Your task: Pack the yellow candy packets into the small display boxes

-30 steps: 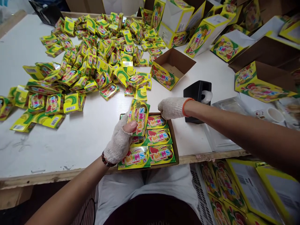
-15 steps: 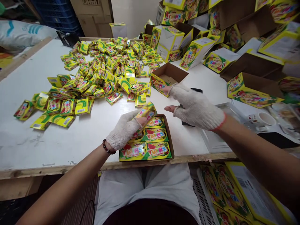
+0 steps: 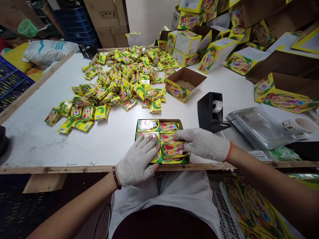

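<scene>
A shallow box (image 3: 188, 160) filled with small yellow-green TWINS packs stands at the table's near edge. Flat across the packs on its left side lies my left hand (image 3: 137, 161), in a fingerless white knit glove, fingers stretched out. My right hand (image 3: 203, 144), gloved the same way, pinches a TWINS pack (image 3: 172, 151) between thumb and fingers. That pack rests slightly tilted over the right side of the box, above other packs. Beyond the box spreads a large loose pile of small packs (image 3: 124, 78).
An open TWINS carton (image 3: 176, 90) stands behind the box. To the right are a black tape dispenser (image 3: 208, 109), clear plastic packaging (image 3: 259, 124) and a white mug (image 3: 305, 126). More cartons (image 3: 206, 54) heap at the back right. A wooden strip (image 3: 82, 168) edges the table.
My left hand has let go of its pack and now lies flat on the box's contents. My right hand has come down to the box and grips a pack. The view has shifted left.
</scene>
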Demonstrator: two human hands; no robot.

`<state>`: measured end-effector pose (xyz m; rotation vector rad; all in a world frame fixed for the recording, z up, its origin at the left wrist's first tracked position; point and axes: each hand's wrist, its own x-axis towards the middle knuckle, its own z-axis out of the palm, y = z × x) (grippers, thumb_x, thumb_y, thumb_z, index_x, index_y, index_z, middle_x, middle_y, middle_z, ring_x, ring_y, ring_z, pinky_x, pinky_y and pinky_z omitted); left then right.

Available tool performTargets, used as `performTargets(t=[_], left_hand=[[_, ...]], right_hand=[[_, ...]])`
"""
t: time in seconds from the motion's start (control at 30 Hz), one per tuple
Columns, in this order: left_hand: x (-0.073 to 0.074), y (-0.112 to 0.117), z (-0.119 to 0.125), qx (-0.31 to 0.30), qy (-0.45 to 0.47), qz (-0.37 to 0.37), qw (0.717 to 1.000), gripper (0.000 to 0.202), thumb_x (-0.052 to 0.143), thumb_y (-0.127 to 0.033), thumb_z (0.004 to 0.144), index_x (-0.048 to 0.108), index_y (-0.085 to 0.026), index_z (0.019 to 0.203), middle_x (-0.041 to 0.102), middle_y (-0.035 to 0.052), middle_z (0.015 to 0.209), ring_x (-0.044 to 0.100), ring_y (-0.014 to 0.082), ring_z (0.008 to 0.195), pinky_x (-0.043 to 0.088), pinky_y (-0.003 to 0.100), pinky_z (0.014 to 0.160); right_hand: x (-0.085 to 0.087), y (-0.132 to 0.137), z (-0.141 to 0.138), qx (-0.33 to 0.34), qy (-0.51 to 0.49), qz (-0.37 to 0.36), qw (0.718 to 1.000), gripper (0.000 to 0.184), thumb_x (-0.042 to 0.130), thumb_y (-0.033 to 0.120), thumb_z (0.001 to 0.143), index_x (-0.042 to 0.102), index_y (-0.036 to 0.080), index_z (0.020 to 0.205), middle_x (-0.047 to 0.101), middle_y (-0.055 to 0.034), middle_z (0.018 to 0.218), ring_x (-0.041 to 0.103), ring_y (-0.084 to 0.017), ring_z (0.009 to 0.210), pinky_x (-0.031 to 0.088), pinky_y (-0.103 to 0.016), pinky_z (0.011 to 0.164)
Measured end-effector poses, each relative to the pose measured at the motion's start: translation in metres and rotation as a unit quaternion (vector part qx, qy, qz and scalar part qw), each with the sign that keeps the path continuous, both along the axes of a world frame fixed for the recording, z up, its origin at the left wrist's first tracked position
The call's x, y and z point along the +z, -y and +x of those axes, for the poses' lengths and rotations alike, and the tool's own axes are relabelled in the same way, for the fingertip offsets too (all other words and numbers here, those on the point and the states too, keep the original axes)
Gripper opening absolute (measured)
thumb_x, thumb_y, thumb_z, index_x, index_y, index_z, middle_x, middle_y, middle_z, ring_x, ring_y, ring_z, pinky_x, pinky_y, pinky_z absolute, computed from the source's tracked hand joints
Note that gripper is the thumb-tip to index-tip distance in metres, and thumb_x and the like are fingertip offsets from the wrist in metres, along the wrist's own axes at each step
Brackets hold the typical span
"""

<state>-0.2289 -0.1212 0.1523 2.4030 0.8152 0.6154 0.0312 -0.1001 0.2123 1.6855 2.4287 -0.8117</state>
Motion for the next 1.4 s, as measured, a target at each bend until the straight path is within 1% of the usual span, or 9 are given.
performTargets(t=[0.17,0.37,0.53,0.7,0.8,1.0,1.13,1.27,1.4], left_hand=[[-0.018,0.013,-0.01,0.004,0.026,0.044,0.999,0.061,0.059,-0.042,0.089,0.049,-0.023,0.146,0.053,0.0176,0.147,0.046,0.0353,0.139,0.023,0.061,0.12],[-0.012,0.007,-0.02,0.002,0.142,0.004,0.99,0.052,0.05,-0.041,0.095,0.05,-0.023,0.144,0.047,0.018,0.152,0.047,0.0308,0.139,0.034,0.053,0.117],[-0.013,-0.051,-0.057,0.26,0.113,0.041,0.958,0.036,0.05,-0.034,0.094,0.064,-0.02,0.123,0.054,0.0149,0.145,0.048,0.0279,0.138,0.036,0.049,0.116],[-0.018,-0.131,-0.113,0.492,-0.135,0.053,0.859,0.055,0.063,-0.025,0.073,0.058,-0.017,0.127,0.045,0.0158,0.149,0.034,0.0364,0.144,0.03,0.051,0.118],[-0.024,-0.157,-0.133,0.478,-0.2,0.007,0.856,0.052,0.069,-0.023,0.067,0.059,-0.016,0.117,0.054,0.0171,0.136,0.041,0.0403,0.135,0.029,0.053,0.115],[-0.026,-0.159,-0.146,0.444,-0.022,-0.002,0.896,0.027,0.072,-0.038,0.076,0.05,-0.023,0.077,0.053,-0.0011,0.078,0.052,0.0301,0.118,0.032,0.044,0.111],[-0.005,-0.143,-0.129,0.452,0.085,0.017,0.888,0.035,0.065,-0.044,0.085,0.043,-0.024,0.066,0.049,-0.0018,0.065,0.059,0.0255,0.107,0.048,0.033,0.087],[0.025,-0.095,-0.063,0.428,0.297,-0.055,0.852,0.031,0.069,-0.054,0.083,0.064,-0.023,0.085,0.068,0.0,0.087,0.063,0.0218,0.096,0.051,0.032,0.083],[0.043,-0.042,0.024,0.231,0.413,-0.265,0.84,0.046,0.067,-0.062,0.083,0.066,-0.02,0.103,0.073,0.0062,0.106,0.066,0.0232,0.099,0.053,0.036,0.089]], right_hand=[[-0.001,0.001,-0.019,0.031,0.046,-0.071,0.996,0.019,0.058,0.013,0.083,0.072,0.02,0.093,0.075,-0.0061,0.094,0.067,-0.02,0.08,0.048,-0.027,0.068],[-0.048,0.042,-0.014,0.096,-0.054,0.24,0.965,0.03,0.048,0.021,0.094,0.068,0.015,0.115,0.069,-0.0158,0.119,0.061,-0.03,0.114,0.049,-0.048,0.097],[-0.074,0.049,-0.021,0.061,-0.094,0.326,0.939,0.032,0.046,0.025,0.097,0.07,0.014,0.116,0.071,-0.0166,0.12,0.062,-0.031,0.116,0.05,-0.051,0.102],[-0.085,0.044,-0.023,0.055,-0.04,0.336,0.939,0.04,0.05,0.031,0.096,0.067,0.012,0.127,0.066,-0.0186,0.131,0.061,-0.035,0.121,0.05,-0.055,0.102],[-0.083,0.047,-0.02,0.078,-0.032,0.331,0.94,0.043,0.046,0.029,0.097,0.062,0.013,0.134,0.061,-0.0173,0.139,0.057,-0.033,0.128,0.048,-0.054,0.105],[-0.073,0.056,-0.025,0.097,0.018,0.286,0.953,0.062,0.06,0.035,0.088,0.053,0.003,0.142,0.051,-0.0244,0.147,0.048,-0.042,0.135,0.036,-0.065,0.111],[-0.061,0.043,-0.018,0.108,-0.047,0.246,0.962,0.051,0.056,0.035,0.09,0.063,0.009,0.133,0.058,-0.0226,0.14,0.053,-0.04,0.132,0.041,-0.063,0.108],[-0.035,0.022,-0.019,-0.053,-0.191,0.233,0.952,0.037,0.043,0.034,0.098,0.072,0.018,0.115,0.071,-0.0156,0.121,0.064,-0.03,0.116,0.052,-0.05,0.101],[-0.017,0.008,-0.051,-0.149,-0.323,0.093,0.93,0.044,0.039,0.049,0.1,0.067,0.023,0.122,0.072,-0.0107,0.116,0.068,-0.028,0.108,0.058,-0.042,0.089]])
